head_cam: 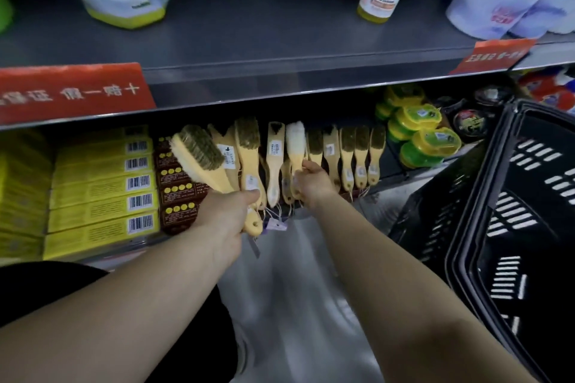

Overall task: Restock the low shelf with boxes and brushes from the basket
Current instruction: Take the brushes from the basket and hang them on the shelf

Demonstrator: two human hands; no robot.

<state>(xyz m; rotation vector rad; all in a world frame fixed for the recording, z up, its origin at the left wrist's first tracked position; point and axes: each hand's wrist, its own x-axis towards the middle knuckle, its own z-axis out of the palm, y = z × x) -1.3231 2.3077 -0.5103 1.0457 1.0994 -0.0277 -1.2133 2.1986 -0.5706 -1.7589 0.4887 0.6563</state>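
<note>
A single head-worn wide-angle camera looks forward and steeply down at the low shelf (395, 177) at close range, within arm's reach. Both forearms enter from the bottom edge. Beyond the fingertips lies the row of brushes (361, 158); the basket (497, 227) fills the right edge.

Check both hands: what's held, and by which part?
Left hand grips the handles of a few wooden brushes, bristle heads up. Right hand pinches the white-bristled brush by its handle, at the shelf row.
</note>
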